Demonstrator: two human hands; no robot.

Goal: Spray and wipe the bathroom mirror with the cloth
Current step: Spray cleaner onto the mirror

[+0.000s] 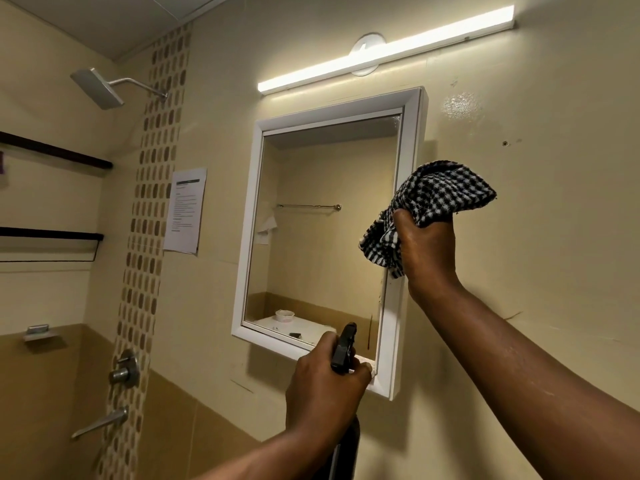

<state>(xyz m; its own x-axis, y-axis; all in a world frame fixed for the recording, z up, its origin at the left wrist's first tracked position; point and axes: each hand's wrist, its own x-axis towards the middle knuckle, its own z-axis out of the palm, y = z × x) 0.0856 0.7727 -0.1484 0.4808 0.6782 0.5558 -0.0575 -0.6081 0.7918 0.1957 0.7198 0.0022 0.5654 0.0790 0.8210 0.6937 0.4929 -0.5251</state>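
Two bare hands are raised before one white-framed rectangular wall mirror (322, 230). One black-and-white checked cloth (429, 202) is bunched in the right hand (424, 251), whose fingers grip it against the frame's right side, folds spilling above and left of the fist. One dark spray bottle (343, 351) is grasped by the left hand (322, 386) at the mirror's lower right corner, nozzle toward the glass. Most of the glass lies uncovered, up and to the left. One lit tube light (384, 50) runs just above the frame; a printed paper notice (185, 209) hangs to its left.
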